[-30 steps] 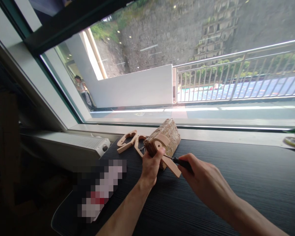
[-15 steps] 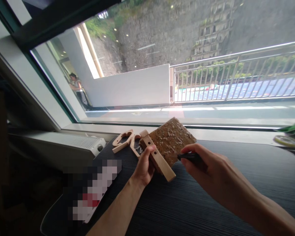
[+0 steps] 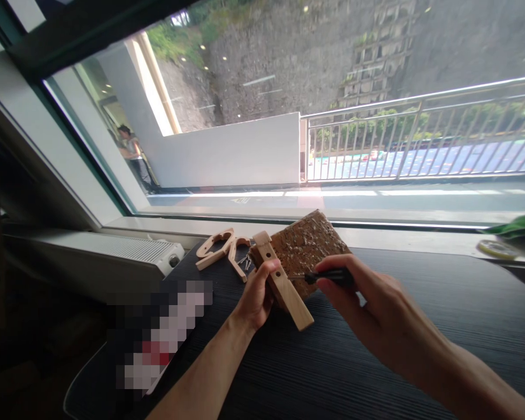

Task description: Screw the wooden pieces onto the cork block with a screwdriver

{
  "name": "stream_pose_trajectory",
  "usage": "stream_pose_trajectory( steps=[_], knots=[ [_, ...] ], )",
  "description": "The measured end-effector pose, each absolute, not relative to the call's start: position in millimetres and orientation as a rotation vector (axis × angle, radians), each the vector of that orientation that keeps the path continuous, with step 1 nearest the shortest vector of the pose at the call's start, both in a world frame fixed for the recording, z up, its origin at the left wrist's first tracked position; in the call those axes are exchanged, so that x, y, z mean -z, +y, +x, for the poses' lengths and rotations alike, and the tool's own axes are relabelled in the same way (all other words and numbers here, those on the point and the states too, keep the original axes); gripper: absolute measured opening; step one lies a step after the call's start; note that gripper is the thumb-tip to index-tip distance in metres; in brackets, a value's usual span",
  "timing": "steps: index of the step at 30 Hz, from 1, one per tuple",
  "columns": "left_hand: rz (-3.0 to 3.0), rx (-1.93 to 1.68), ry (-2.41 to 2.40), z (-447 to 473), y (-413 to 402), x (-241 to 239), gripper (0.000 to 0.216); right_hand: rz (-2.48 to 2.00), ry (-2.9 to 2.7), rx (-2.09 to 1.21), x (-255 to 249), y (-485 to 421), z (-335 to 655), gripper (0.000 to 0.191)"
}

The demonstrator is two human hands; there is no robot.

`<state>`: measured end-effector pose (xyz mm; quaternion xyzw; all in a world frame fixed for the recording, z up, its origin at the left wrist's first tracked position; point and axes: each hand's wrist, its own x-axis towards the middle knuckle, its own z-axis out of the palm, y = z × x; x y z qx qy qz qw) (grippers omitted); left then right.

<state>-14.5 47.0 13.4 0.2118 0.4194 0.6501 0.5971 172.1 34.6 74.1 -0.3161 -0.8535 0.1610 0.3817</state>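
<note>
Dark wood-grain desk [image 3: 441, 326] against wide window [image 3: 266, 76]; bright daylight. White radiator [image 3: 126, 249] at left below sill. Outside: white parapet wall [image 3: 227, 153], metal railing [image 3: 420, 137], grey stone wall [image 3: 280, 52] with greenery, person [image 3: 131, 156] standing far left.

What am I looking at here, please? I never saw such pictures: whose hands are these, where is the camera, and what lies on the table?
No machine is here: a person works with two bare hands, and the camera sits on that person's head, looking forward and down. The left hand grips a pale wooden bar that lies against a brown, cork-like board. The right hand holds a black-handled screwdriver, its tip pointing at the bar. Behind them on the dark table lie curved wooden pieces and a few small screws. A large window is beyond.
</note>
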Motion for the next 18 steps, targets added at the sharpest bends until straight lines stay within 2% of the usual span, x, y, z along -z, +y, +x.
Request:
stream_pose_trajectory(
  steps=[18],
  knots=[
    [0.707, -1.494, 0.993, -11.6, 45.7, -8.7, 0.027, -0.711, -2.314, -0.371, -69.6, 36.0, 167.6, 0.013]
  ],
)
